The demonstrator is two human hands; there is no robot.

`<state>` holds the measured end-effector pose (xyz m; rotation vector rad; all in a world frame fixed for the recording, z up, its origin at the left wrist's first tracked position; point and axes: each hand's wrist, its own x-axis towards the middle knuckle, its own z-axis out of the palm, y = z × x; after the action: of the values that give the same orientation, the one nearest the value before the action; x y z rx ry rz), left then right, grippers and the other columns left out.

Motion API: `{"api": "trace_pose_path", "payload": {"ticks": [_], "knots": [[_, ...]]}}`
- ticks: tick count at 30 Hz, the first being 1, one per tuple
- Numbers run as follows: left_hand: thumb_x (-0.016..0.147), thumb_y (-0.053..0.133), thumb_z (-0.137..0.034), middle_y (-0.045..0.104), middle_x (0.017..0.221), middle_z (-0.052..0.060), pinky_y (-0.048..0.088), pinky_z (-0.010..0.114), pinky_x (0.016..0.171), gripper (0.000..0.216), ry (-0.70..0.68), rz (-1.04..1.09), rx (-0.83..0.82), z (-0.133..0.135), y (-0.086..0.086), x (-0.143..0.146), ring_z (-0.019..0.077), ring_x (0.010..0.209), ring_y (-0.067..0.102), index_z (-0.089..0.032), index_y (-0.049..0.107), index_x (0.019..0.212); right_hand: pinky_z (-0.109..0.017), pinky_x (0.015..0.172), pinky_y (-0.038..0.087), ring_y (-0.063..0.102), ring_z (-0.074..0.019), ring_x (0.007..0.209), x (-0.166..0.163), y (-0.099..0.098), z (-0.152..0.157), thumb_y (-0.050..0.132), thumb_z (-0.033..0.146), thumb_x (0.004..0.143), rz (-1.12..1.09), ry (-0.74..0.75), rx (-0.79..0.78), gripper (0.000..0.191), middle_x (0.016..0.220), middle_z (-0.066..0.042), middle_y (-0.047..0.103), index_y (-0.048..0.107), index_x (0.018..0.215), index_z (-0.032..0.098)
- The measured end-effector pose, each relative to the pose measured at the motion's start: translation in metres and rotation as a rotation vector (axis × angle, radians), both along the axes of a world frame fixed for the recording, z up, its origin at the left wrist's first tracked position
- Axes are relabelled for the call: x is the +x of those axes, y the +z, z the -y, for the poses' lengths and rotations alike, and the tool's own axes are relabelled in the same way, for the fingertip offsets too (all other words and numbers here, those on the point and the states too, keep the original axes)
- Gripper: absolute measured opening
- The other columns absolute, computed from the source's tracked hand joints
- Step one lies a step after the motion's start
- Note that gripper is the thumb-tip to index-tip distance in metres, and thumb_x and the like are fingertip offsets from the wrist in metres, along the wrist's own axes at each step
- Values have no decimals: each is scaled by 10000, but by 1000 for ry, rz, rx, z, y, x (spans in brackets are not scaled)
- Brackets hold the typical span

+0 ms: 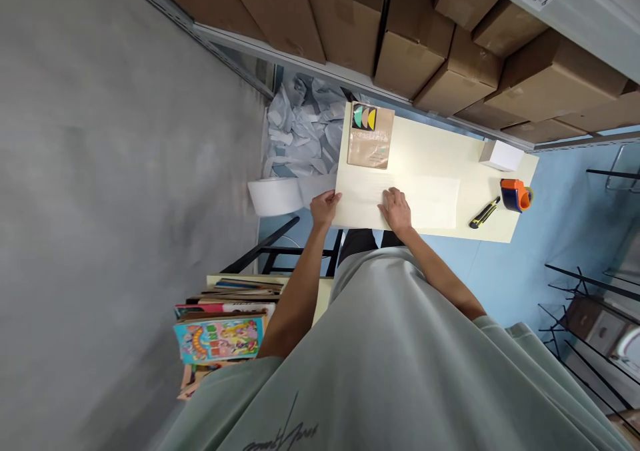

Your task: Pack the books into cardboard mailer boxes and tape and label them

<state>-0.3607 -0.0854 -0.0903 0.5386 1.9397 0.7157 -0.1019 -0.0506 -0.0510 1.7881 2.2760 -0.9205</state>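
Observation:
A thin white sheet (pixel 425 201) is stretched flat across the pale table (pixel 440 157), fed from a white roll (pixel 273 196) hanging off the table's left end. My left hand (pixel 324 207) grips the sheet at the table's left edge, fingers curled over it. My right hand (pixel 396 209) lies flat on the sheet near the front edge, fingers spread. A brown booklet (pixel 370 136) with coloured half-circles lies at the table's far left corner, beyond both hands.
On the table's right end are a yellow-black utility knife (pixel 484 213), an orange tape dispenser (pixel 516 195) and a small white box (pixel 501 155). Crumpled white paper (pixel 300 127) lies on the floor behind. Cardboard boxes (pixel 425 31) fill shelves. A stack of books (pixel 225 327) stands by my left.

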Motion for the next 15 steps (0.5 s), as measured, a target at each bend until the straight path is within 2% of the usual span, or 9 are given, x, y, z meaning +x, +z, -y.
{"api": "trace_pose_path", "payload": {"ticks": [3, 6, 9, 12, 15], "knots": [[890, 803, -335, 891, 991, 116, 626, 415, 979, 114, 35, -159, 29, 2, 8, 9, 341, 1032, 843, -233, 843, 921, -524, 1181, 543, 565, -361, 1379, -1, 1, -1, 498, 243, 1178, 35, -1, -22, 323, 1520, -215, 636, 735, 1387, 177], [952, 763, -366, 888, 1017, 141, 617, 427, 969, 161, 10, -287, 54, 7, 22, 12, 354, 1027, 839, -234, 855, 952, -509, 1156, 525, 584, -352, 1302, -4, 0, -4, 406, 212, 1200, 54, 45, -20, 370, 1409, -205, 686, 761, 1296, 183], [1011, 725, -381, 874, 1023, 148, 599, 419, 964, 211, -60, -373, 84, 11, 38, 15, 343, 991, 826, -215, 854, 1005, -499, 1133, 515, 595, -348, 1267, 0, 3, -6, 364, 189, 1206, 57, 79, -7, 401, 1382, -202, 706, 756, 1292, 178], [1041, 714, -383, 852, 1034, 129, 590, 402, 974, 204, -154, -377, 130, 10, 54, 28, 311, 963, 810, -211, 825, 1041, -474, 1115, 511, 607, -338, 1254, 20, 10, -5, 367, 195, 1212, 50, 26, 9, 393, 1368, -197, 707, 751, 1294, 178], [1040, 719, -377, 832, 1071, 107, 591, 391, 980, 161, -241, -342, 161, 2, 61, 51, 286, 955, 794, -231, 785, 1034, -458, 1124, 514, 622, -330, 1243, 53, 19, -3, 403, 229, 1214, 9, -36, 3, 363, 1335, -191, 708, 757, 1280, 179]]}}
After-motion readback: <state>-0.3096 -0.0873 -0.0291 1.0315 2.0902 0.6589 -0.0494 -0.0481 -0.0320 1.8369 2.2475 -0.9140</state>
